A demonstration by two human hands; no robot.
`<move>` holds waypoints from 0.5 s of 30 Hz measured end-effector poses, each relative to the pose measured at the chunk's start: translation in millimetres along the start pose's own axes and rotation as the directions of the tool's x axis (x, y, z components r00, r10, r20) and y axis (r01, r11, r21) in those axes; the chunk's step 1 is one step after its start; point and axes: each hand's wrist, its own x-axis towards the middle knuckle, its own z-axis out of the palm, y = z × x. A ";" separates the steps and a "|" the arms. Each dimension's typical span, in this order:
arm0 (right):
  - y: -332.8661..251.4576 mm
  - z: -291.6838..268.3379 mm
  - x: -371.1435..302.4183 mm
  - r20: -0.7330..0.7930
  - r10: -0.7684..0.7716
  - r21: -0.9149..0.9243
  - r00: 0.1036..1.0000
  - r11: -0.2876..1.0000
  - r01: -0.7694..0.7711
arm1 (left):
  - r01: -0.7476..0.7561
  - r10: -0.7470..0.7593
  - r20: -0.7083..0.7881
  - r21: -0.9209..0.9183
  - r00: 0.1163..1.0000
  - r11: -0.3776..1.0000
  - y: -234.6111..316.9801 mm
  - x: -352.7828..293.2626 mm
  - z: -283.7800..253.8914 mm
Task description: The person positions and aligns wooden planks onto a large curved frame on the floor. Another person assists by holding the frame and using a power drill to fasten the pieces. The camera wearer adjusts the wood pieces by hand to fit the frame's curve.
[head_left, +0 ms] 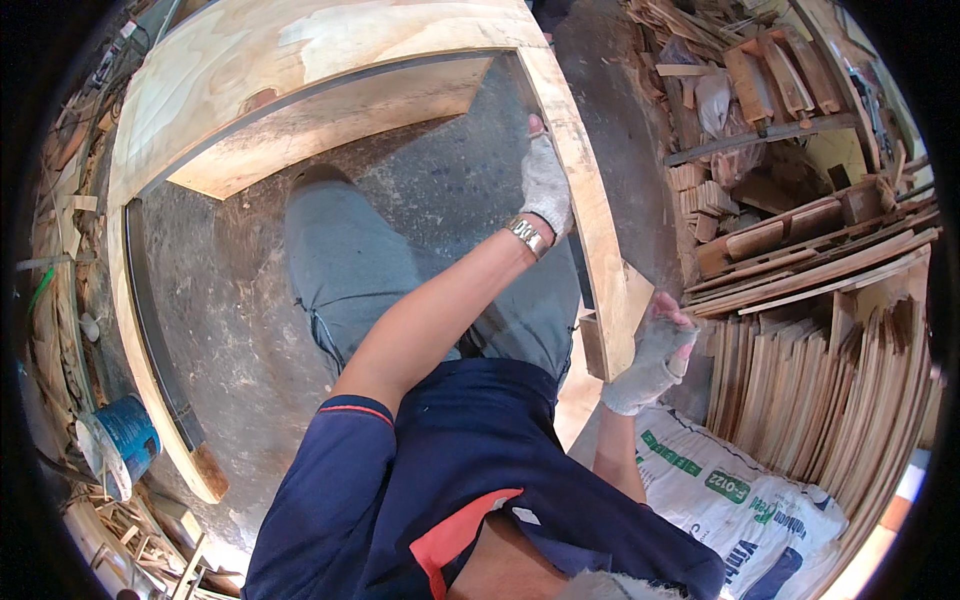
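Note:
A large pale wooden frame [330, 28] stands before me, its plywood face at the far side and two wooden legs reaching toward me. My left hand [547, 180], in a grey glove with bare fingertips and a metal watch at the wrist, is closed around the inner side of the right leg [580, 170]. Its thumb points away from me along the wood; the other fingers are hidden. My right hand [652, 365], gloved likewise, rests against the outside of that leg's near end with fingers loosely bent and apart. A pale triangular wood piece [636, 288] juts out beside it.
The left leg [165, 400] ends near a blue-and-white bucket [125, 440]. To the right stand stacked thin boards [800, 375], a white printed sack [725, 490] and piled wood offcuts [780, 85]. More scrap wood [150, 530] lies at the lower left.

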 end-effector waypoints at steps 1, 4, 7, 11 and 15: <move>0.4 -0.9 1.8 0.007 -0.031 -0.061 0.999 0.998 0.032 | 0.004 -0.004 0.012 -0.010 1.000 1.000 -0.2 -0.2 0.2; 1.6 -0.6 8.6 -0.001 -0.080 -0.090 0.997 0.993 0.080 | 0.007 -0.005 -0.041 0.040 0.999 0.999 -0.3 -1.6 0.2; 1.7 1.8 10.8 -0.078 -0.051 -0.065 0.996 0.997 0.046 | -0.031 0.033 -0.018 0.116 0.999 0.993 1.2 -0.2 -3.0; 0.6 3.2 11.1 -0.038 -0.004 0.026 0.999 1.000 0.005 | -0.027 0.028 -0.017 0.058 0.999 0.998 -1.9 5.7 -6.2; 1.8 3.7 9.7 -0.107 0.029 0.011 0.994 1.000 -0.028 | -0.238 0.263 -0.083 0.229 0.961 0.944 -1.7 0.3 -0.8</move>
